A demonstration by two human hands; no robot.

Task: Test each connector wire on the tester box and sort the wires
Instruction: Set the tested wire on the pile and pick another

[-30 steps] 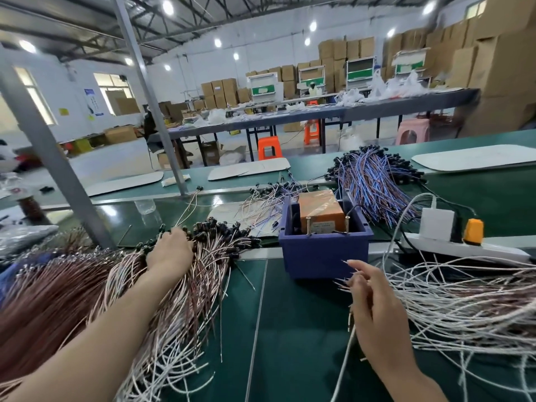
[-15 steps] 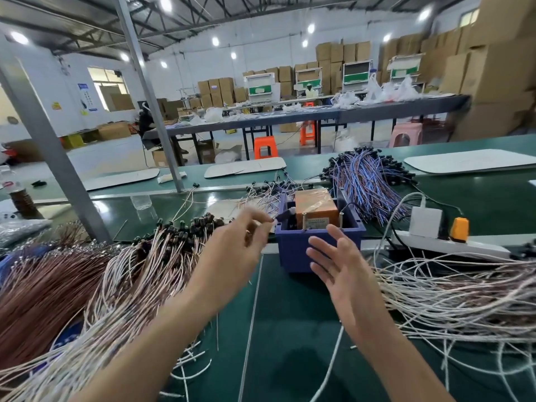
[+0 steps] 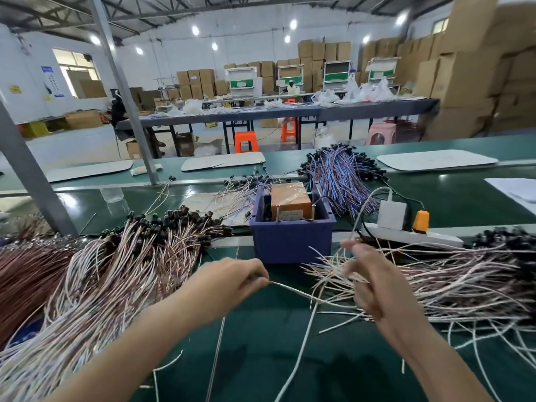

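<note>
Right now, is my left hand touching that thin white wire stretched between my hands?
Touching. The head view shows the left hand pinching the thin white wire at its end between its fingers.

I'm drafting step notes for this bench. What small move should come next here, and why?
Probably pull the wire leftward, clear of the right pile: the left hand pinches its end, but its far part lies among that pile by the right hand, and the tester box waits just behind.
</note>
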